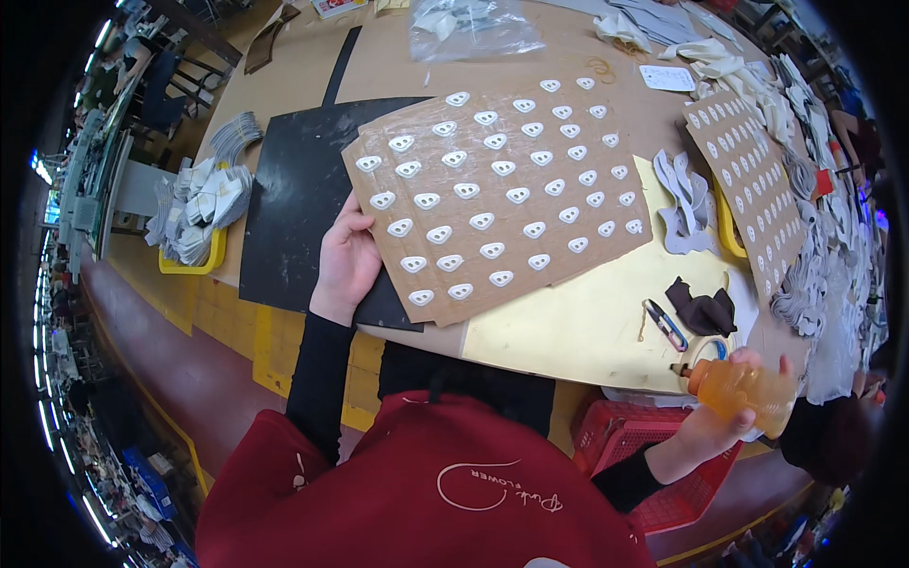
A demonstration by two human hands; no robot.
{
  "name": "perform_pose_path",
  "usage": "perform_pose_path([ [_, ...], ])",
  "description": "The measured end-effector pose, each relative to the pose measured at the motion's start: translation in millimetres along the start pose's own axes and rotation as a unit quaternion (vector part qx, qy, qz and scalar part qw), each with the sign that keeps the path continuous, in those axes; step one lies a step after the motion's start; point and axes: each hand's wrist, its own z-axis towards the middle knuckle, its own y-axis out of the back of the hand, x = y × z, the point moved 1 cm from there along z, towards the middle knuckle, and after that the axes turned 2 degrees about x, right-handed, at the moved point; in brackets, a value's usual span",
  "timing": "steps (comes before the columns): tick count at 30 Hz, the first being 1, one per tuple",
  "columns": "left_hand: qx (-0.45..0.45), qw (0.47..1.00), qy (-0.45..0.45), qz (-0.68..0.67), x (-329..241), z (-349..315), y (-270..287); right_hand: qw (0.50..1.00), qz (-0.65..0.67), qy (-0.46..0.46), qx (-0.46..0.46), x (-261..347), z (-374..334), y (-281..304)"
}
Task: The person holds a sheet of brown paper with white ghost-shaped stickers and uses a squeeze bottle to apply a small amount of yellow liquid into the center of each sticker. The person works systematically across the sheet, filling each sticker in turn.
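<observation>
My left hand (347, 254) grips the left edge of a brown cardboard sheet (511, 222), thumb on top and the other fingers mostly hidden beneath. Rows of small white rounded-triangle pieces with dark dots cover the sheet, which is tilted over a black board (294, 208) and a pale yellow sheet (568, 331). At the lower right, my right hand (724, 417) is wrapped round a squeeze bottle (743, 390) of amber liquid, its dark nozzle pointing left. Near that nozzle lie a cutter knife (667, 326), a roll of tape (710, 350) and a dark brown cloth scrap (702, 308).
A second cardboard sheet (743, 180) of white pieces leans at the right, by grey cut pieces (684, 204). Yellow baskets (220, 248) hold stacked pieces at left. A plastic bag (473, 33) lies at the far edge. Below the table stands a red crate (630, 440).
</observation>
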Motion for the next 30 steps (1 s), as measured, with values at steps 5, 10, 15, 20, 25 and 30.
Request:
perform_pose_path([
  [5,0.008,1.0,0.007,-0.007,-1,-1,0,0.98,-0.096,-0.054,0.166,-6,-2,-54],
  [10,-0.003,1.0,0.015,0.002,-2,1,0,0.987,0.05,-0.085,0.126,-11,1,-81],
  [15,0.0,1.0,0.022,0.003,-5,5,-3,0.991,-0.033,-0.08,0.097,-22,1,-90],
  [20,-0.004,1.0,0.027,0.016,-6,6,-4,0.977,0.089,-0.112,0.157,-33,0,-99],
  [25,-0.014,0.999,0.028,0.016,-6,6,-1,0.978,-0.075,-0.085,0.176,-32,-2,-113],
  [30,-0.01,0.998,0.028,0.054,-7,4,-3,0.975,0.041,-0.119,0.18,-33,0,-123],
])
